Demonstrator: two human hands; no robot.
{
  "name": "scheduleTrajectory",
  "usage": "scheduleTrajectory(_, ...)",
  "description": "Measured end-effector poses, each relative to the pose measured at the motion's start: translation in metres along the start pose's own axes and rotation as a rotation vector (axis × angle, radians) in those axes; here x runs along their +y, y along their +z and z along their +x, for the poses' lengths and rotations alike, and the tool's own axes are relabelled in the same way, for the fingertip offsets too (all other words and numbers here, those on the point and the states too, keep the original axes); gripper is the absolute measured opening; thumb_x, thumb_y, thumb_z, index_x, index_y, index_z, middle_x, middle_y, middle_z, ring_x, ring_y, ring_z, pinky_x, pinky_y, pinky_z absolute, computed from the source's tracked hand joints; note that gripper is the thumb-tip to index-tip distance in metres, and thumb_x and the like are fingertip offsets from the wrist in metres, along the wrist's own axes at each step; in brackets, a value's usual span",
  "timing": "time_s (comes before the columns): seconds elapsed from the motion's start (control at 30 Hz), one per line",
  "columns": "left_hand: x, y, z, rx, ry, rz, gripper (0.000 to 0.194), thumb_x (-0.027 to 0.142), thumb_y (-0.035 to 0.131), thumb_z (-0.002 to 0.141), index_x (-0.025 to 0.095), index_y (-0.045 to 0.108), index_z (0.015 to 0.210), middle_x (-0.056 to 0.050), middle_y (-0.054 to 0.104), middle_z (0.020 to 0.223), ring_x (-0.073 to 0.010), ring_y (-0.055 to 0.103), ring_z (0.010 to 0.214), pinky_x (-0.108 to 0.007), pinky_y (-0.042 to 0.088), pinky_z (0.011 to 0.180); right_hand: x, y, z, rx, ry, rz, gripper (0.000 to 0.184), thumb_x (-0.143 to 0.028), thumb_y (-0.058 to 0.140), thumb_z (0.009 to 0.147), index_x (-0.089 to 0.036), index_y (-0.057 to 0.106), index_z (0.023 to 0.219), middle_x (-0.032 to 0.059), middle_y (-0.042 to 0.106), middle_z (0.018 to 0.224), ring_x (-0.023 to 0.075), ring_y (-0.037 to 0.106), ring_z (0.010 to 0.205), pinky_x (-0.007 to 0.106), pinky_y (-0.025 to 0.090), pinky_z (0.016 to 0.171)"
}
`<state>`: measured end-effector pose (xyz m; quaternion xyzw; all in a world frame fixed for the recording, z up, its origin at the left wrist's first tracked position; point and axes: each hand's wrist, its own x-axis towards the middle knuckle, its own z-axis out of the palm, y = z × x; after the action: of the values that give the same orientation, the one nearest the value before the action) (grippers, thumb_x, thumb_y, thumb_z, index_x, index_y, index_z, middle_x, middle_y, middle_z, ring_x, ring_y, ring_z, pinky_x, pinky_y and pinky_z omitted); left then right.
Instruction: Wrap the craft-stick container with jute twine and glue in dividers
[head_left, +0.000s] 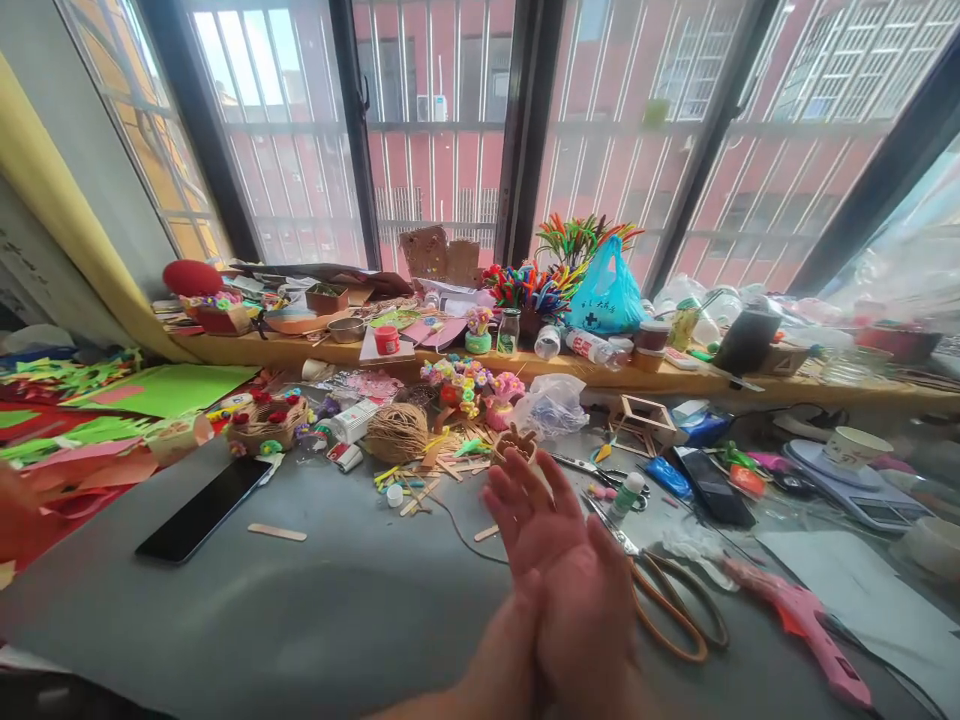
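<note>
My right hand (574,570) is raised above the grey table, palm toward me, with its fingers spread and nothing in the palm. Against its heel and wrist lies my left hand (506,625), whose fingers are hidden or blurred. Just beyond the right fingertips stands a small brown woven-looking cup (516,441), partly covered by them. Large scissors (667,600) with brown handles lie right of the hands. A glue stick (628,495) stands behind the scissors.
A black phone (202,510) and a wooden stick (277,533) lie left. Farther back sit a twine ball (397,432) and pipe-cleaner flowers (469,385). A pink glue gun (806,625) and a kitchen scale (859,485) are right. The cluttered windowsill (292,352) runs behind.
</note>
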<state>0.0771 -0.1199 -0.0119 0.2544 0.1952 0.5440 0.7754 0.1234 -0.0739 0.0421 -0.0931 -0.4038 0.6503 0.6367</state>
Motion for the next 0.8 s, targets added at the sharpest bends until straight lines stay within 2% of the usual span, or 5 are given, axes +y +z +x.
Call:
scheduleTrajectory(0.17,0.026,0.022,0.007,0.084,0.065,0.021,0.060,0.054,0.080,0.081,0.019,0.072,0.128,-0.020,0.078,0.114,-0.0395,0.068,0.124,-0.052,0.048,0.110,-0.009,0.003,0.011,0.018,0.191,0.093,0.064,-0.071,0.040,0.092,-0.030,0.069,0.133,0.0129,0.066,0.144,0.0377,0.063,0.133,0.065,0.053,0.104)
scheduleTrajectory(0.4,0.029,0.015,0.002,0.241,0.248,0.305,0.041,0.044,0.081,0.082,0.020,0.077,0.115,-0.015,0.076,0.122,-0.0405,0.062,0.130,-0.050,0.049,0.110,-0.004,0.014,-0.014,0.039,-0.024,-0.117,0.045,-0.049,0.060,0.094,-0.033,0.065,0.135,0.0106,0.058,0.150,0.0360,0.063,0.127,0.047,0.067,0.075)
scheduleTrajectory(0.5,0.033,0.013,-0.006,0.203,0.274,0.372,0.043,0.046,0.079,0.084,0.022,0.075,0.120,-0.012,0.078,0.110,-0.0366,0.071,0.113,-0.049,0.054,0.101,-0.003,0.011,-0.024,-0.111,-0.208,-0.350,0.057,-0.052,0.060,0.097,-0.034,0.051,0.151,0.0125,0.046,0.161,0.0402,0.055,0.137,0.053,0.067,0.084)
scheduleTrajectory(0.63,0.068,0.007,-0.005,0.319,0.302,0.397,0.041,0.047,0.082,0.081,0.023,0.077,0.113,-0.008,0.079,0.094,-0.0255,0.074,0.087,-0.038,0.060,0.083,-0.016,-0.015,-0.010,-0.572,-0.501,-0.864,0.081,-0.042,0.076,0.089,-0.040,0.039,0.160,0.0086,0.042,0.166,0.0413,0.048,0.147,0.061,0.054,0.109)
scheduleTrajectory(0.8,0.130,-0.010,0.015,0.398,0.360,0.368,0.038,0.046,0.086,0.076,0.016,0.077,0.098,-0.001,0.071,0.068,-0.0115,0.064,0.056,-0.022,0.054,0.059,-0.033,-0.031,0.029,-0.679,-0.795,-1.287,0.076,-0.026,0.070,0.088,-0.029,0.043,0.159,0.0106,0.061,0.151,0.0344,0.058,0.140,0.063,0.045,0.118)
